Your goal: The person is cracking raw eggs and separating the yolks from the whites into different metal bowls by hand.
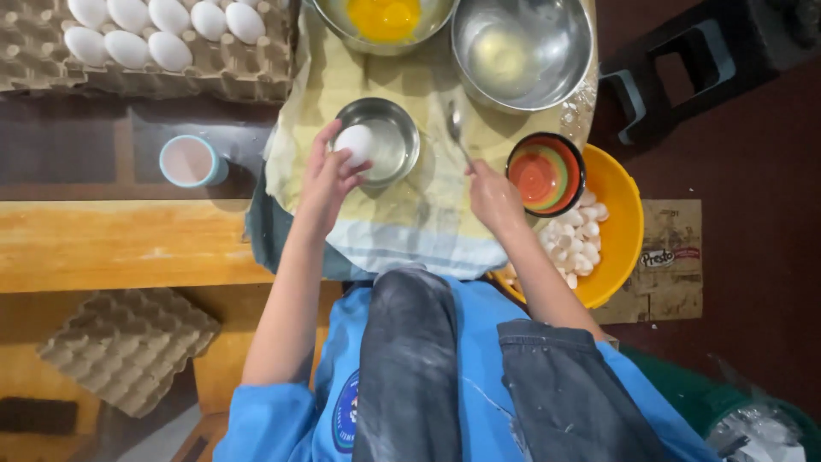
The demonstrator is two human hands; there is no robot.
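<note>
You're holding a white egg [354, 143] over the small steel bowl [380, 139].
Left hand [327, 178] is gripping the egg at the bowl's left rim, so contents are landing inside. Right hand [492, 195] is pinching the spoon [456, 128] handle just right of it. Shells are piling in the orange bowl [620, 222], right.

A person's left hand [329, 175] grips a white egg [355, 143] in its fingers [323, 150] at the rim of a small steel bowl [395, 128], while the right hand [492, 195] holds a spoon [455, 128] just beyond its fingers. Both work over a yellow cloth [410, 214] on the desk [103, 244]. Beyond the fingers sit a bowl of yolks [385, 21] and a tray of eggs [145, 43]; right of them, an orange bowl of shells [620, 214].
</note>
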